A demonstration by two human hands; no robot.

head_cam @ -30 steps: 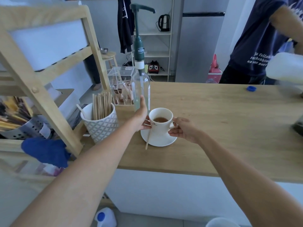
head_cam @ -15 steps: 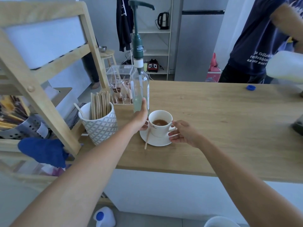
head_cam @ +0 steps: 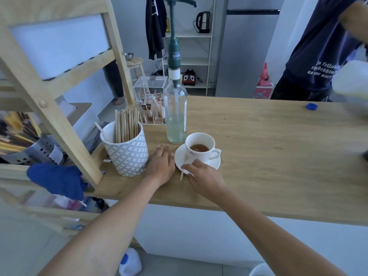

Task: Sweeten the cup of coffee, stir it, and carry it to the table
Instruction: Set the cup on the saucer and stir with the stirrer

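The cup (head_cam: 200, 148) of coffee stands on its white saucer (head_cam: 214, 163) on the wooden desk (head_cam: 258, 156), just right of centre frame, handle toward the right. The right hand (head_cam: 203, 179) has its fingers (head_cam: 190, 166) curled onto the saucer's near rim, beside the wooden stir stick (head_cam: 182, 170) that leans off the edge; whether they pinch the rim I cannot tell. The left hand (head_cam: 161, 164) lies palm down, fingers loosely spread and holding nothing, between the saucer and the patterned stick holder (head_cam: 127, 154). Both forearms reach up from the frame's lower corners. The syrup pump bottle (head_cam: 176, 114) stands just behind the cup.
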